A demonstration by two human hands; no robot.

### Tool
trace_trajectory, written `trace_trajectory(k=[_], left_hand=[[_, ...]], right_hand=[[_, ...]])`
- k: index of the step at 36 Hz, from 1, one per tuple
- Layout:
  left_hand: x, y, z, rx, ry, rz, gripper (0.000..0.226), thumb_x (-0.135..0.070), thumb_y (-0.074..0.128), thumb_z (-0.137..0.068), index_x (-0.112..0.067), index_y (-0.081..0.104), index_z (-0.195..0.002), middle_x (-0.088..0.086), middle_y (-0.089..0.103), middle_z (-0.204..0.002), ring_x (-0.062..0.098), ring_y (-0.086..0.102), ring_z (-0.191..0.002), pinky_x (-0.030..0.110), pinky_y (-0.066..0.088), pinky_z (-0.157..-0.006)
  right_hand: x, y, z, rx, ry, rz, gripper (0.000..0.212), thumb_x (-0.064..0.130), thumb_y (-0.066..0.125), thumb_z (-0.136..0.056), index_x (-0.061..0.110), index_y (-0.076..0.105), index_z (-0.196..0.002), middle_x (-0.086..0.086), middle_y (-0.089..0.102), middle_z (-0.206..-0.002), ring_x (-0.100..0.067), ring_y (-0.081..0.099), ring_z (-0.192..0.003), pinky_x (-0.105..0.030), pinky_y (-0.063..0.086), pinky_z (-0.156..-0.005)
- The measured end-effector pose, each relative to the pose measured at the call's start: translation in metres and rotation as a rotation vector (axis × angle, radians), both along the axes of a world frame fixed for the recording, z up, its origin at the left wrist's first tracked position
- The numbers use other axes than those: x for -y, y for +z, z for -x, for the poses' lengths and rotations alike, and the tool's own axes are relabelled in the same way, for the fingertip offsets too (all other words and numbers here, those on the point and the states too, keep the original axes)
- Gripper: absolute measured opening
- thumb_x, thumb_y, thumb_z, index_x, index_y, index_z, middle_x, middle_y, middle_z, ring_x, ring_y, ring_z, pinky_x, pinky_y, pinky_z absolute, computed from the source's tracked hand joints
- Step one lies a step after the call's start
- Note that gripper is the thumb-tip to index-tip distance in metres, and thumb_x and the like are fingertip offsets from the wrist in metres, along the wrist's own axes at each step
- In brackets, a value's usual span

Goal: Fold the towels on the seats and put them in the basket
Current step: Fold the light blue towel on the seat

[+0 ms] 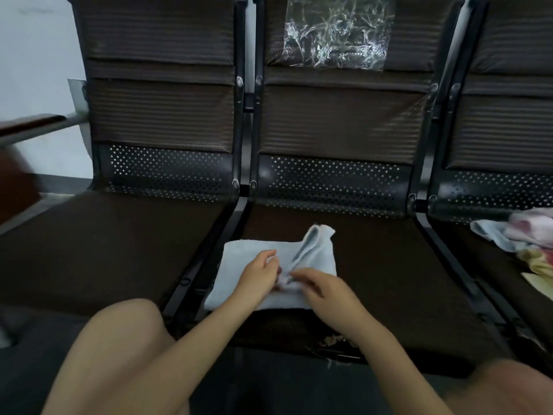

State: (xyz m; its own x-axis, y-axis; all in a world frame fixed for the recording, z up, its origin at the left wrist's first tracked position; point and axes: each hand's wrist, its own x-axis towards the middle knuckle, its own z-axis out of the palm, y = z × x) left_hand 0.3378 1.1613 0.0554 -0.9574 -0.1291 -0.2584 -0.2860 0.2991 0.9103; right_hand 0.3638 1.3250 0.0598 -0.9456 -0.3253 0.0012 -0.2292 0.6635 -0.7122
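A pale blue-white towel (239, 259) lies partly folded on the front left of the middle seat (374, 265). One fold stands up in a ridge toward its far right corner. My left hand (257, 275) and my right hand (323, 290) meet over the towel's near middle, and both pinch its edge between fingers and thumb. A pile of unfolded towels (520, 238), white, pink and yellow, lies on the right seat at the frame's edge. No basket is in view.
Three dark joined seats stand in a row; the left seat (104, 250) is bare. A sheet of clear plastic (335, 31) hangs on the middle backrest. A wooden armrest (30, 122) sticks out at the far left. My knees fill the bottom of the view.
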Motion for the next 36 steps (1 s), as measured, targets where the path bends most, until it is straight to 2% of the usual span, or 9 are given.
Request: trace_trajectory(k=[2, 4, 9, 14, 21, 24, 29, 33, 36], left_hand=[[0.001, -0.002, 0.003, -0.011, 0.006, 0.063, 0.038, -0.030, 0.039, -0.102, -0.024, 0.046, -0.139, 0.001, 0.060, -0.122, 0.020, 0.058, -0.107, 0.035, 0.048, -0.095], [0.000, -0.002, 0.004, -0.043, -0.027, 0.149, 0.039, -0.031, 0.038, -0.102, -0.026, 0.045, -0.140, 0.002, 0.059, -0.124, 0.015, 0.055, -0.101, 0.028, 0.043, -0.085], [-0.008, -0.006, 0.008, -0.059, -0.104, 0.273, 0.047, -0.032, 0.046, -0.099, -0.030, 0.037, -0.145, -0.001, 0.055, -0.078, 0.011, 0.051, -0.068, 0.026, 0.041, -0.064], [-0.016, -0.004, 0.010, -0.028, -0.147, 0.292, 0.058, -0.037, 0.054, -0.095, -0.030, 0.031, -0.148, 0.005, 0.054, -0.134, 0.020, 0.053, -0.118, 0.027, 0.041, -0.091], [-0.027, 0.001, 0.004, -0.110, -0.153, 0.221, 0.047, -0.015, 0.048, -0.093, -0.035, 0.047, -0.135, -0.008, 0.053, -0.087, 0.010, 0.055, -0.080, 0.029, 0.050, -0.074], [-0.021, 0.001, -0.001, -0.126, -0.155, 0.250, 0.046, -0.016, 0.047, -0.093, -0.036, 0.047, -0.135, 0.000, 0.059, -0.094, 0.019, 0.059, -0.090, 0.039, 0.053, -0.083], [-0.008, -0.006, 0.000, -0.032, -0.257, 0.606, 0.052, -0.030, 0.047, -0.094, -0.032, 0.036, -0.145, 0.003, 0.054, -0.120, 0.020, 0.055, -0.103, 0.029, 0.045, -0.082], [-0.006, -0.007, 0.004, -0.071, -0.250, 0.678, 0.053, -0.035, 0.045, -0.096, -0.029, 0.032, -0.147, 0.005, 0.044, -0.129, 0.020, 0.051, -0.108, 0.030, 0.045, -0.088], [-0.005, -0.006, 0.005, -0.069, -0.250, 0.637, 0.050, -0.034, 0.044, -0.098, -0.029, 0.034, -0.146, 0.005, 0.043, -0.134, 0.020, 0.051, -0.112, 0.029, 0.044, -0.092]], right_hand=[[0.002, -0.003, 0.000, 0.072, 0.103, -0.002, 0.036, 0.021, 0.052, -0.096, 0.038, 0.056, -0.127, 0.017, 0.063, -0.119, 0.003, 0.056, -0.108, -0.014, 0.044, -0.092], [-0.001, 0.000, 0.003, 0.056, 0.074, 0.056, 0.031, 0.023, 0.054, -0.095, 0.041, 0.059, -0.119, 0.019, 0.065, -0.107, 0.003, 0.059, -0.100, -0.016, 0.047, -0.087], [-0.018, 0.007, 0.018, -0.042, -0.181, 0.178, 0.022, 0.023, 0.054, -0.095, 0.038, 0.065, -0.108, 0.015, 0.066, -0.102, 0.000, 0.060, -0.095, -0.020, 0.049, -0.080], [-0.034, -0.005, 0.028, 0.133, -0.324, 0.059, 0.037, 0.029, 0.052, -0.095, 0.027, 0.053, -0.132, 0.003, 0.054, -0.122, -0.009, 0.055, -0.101, -0.023, 0.044, -0.077], [-0.017, -0.004, 0.031, 0.289, -0.322, 0.167, 0.053, 0.029, 0.055, -0.093, 0.027, 0.038, -0.144, -0.002, 0.047, -0.137, -0.018, 0.051, -0.117, -0.027, 0.045, -0.085], [-0.016, -0.002, 0.033, 0.336, -0.374, 0.231, 0.052, 0.028, 0.056, -0.091, 0.026, 0.041, -0.142, -0.001, 0.052, -0.130, -0.017, 0.054, -0.110, -0.029, 0.048, -0.081], [-0.014, 0.001, 0.035, 0.441, -0.453, 0.389, 0.053, 0.027, 0.061, -0.090, 0.026, 0.042, -0.139, -0.002, 0.057, -0.119, -0.018, 0.058, -0.103, -0.031, 0.049, -0.077], [-0.010, -0.002, 0.034, 0.515, -0.431, 0.470, 0.063, 0.026, 0.068, -0.086, 0.025, 0.039, -0.143, -0.005, 0.056, -0.125, -0.021, 0.059, -0.108, -0.039, 0.053, -0.092], [-0.007, -0.002, 0.030, 0.497, -0.398, 0.488, 0.060, 0.017, 0.067, -0.087, 0.024, 0.042, -0.141, -0.005, 0.053, -0.130, -0.020, 0.058, -0.111, -0.034, 0.052, -0.089]])
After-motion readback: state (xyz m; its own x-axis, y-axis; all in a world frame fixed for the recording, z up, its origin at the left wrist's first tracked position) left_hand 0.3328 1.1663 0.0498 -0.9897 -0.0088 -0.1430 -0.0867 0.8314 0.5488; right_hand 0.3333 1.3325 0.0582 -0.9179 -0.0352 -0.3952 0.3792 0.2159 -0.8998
